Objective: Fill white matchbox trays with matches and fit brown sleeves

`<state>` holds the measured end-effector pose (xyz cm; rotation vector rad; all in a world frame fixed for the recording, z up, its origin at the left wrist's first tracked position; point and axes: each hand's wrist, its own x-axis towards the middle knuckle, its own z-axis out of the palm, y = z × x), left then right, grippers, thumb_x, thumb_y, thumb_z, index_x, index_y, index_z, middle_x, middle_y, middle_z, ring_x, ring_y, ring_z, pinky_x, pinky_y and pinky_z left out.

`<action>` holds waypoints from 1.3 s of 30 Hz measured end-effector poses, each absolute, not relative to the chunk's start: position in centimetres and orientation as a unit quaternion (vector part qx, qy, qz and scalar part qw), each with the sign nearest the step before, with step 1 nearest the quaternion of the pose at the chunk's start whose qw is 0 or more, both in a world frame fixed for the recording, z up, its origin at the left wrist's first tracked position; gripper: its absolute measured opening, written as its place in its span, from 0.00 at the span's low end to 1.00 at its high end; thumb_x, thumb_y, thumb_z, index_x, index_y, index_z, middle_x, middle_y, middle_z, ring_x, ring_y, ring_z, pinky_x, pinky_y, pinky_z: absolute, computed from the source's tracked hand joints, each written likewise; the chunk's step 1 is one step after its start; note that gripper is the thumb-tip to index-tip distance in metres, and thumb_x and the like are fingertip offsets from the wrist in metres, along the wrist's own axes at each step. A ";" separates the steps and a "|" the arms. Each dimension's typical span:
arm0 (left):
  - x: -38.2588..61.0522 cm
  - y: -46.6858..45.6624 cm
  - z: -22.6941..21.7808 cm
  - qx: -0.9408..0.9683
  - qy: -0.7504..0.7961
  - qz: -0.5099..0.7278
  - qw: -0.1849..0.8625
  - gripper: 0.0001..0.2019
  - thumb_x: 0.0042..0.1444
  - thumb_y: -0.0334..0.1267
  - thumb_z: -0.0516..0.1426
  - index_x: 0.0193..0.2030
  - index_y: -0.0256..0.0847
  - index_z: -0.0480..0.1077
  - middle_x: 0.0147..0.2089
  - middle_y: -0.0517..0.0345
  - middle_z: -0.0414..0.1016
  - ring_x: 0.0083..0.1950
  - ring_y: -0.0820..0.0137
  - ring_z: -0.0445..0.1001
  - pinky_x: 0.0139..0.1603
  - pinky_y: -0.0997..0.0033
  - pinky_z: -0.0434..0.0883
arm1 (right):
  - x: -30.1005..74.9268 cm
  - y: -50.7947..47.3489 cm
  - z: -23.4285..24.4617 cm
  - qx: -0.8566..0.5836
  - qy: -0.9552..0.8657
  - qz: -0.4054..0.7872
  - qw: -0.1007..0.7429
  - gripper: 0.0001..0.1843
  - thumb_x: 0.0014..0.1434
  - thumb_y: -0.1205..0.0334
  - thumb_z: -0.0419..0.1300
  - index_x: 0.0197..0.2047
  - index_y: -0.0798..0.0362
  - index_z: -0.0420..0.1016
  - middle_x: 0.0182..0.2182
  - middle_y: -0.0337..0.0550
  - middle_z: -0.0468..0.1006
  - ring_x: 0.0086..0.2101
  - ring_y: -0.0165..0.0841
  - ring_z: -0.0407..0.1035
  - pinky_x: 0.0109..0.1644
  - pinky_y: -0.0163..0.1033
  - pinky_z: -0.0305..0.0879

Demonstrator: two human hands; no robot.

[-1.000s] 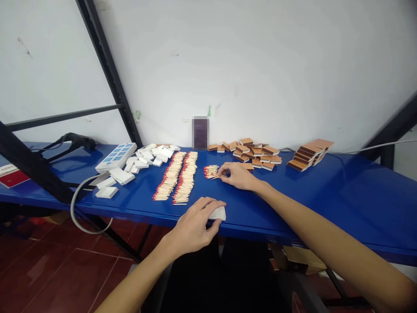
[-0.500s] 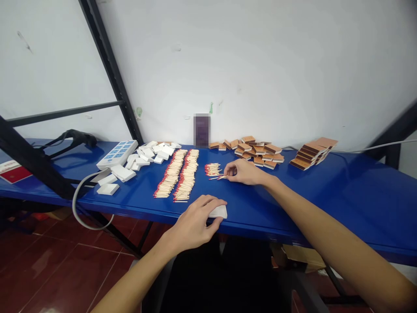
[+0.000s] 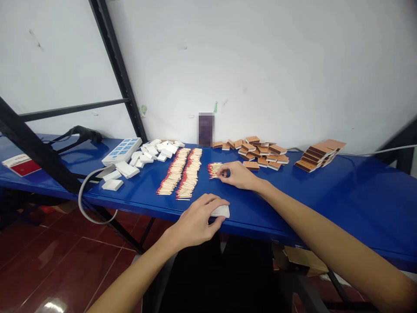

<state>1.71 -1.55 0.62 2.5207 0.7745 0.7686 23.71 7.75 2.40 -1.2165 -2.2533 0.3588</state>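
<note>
My left hand (image 3: 198,219) is closed around a small white matchbox tray (image 3: 221,211) near the front edge of the blue table, with fingers over its far side and the thumb on its near side. Farther back, my right hand (image 3: 239,174) pinches at the near end of a short row of red-tipped matches (image 3: 213,168). The fingertips meet on matchsticks there; how many are between them is hidden. Two long rows of matches (image 3: 175,171) lie to the left of that row, side by side, their red heads pointing left.
Several empty white trays (image 3: 151,152) are heaped at the back left, by a white-and-blue box (image 3: 122,152). Brown matchbox sleeves (image 3: 262,152) lie piled at the back right, with a leaning stack (image 3: 321,154) farther right. A grey cable (image 3: 80,204) loops over the front edge.
My right hand has shifted slightly left, bringing the pinched matches against the short row. My left hand keeps the tray in place. The view has turned a little.
</note>
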 end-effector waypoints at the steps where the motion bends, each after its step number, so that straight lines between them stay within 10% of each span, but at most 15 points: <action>1: 1.7 -1.6 0.6 0.900 0.276 0.276 0.196 0.16 0.63 0.33 0.56 0.57 0.44 0.67 0.55 0.55 0.72 0.56 0.64 0.69 0.60 0.62 0.67 | 23.5 8.0 2.0 -0.450 -0.839 0.118 0.284 0.08 0.54 0.68 0.59 0.32 0.53 0.81 0.32 0.43 0.83 0.32 0.34 0.72 0.38 0.37 0.65; 39: 1.9 -2.0 0.8 0.884 0.382 0.255 0.083 0.19 0.58 0.42 0.58 0.55 0.37 0.69 0.47 0.47 0.63 0.52 0.55 0.67 0.54 0.53 0.70 | 24.9 7.7 2.1 -0.472 -0.834 0.137 0.250 0.14 0.60 0.58 0.56 0.40 0.55 0.81 0.22 0.38 0.74 0.23 0.30 0.63 0.31 0.36 0.55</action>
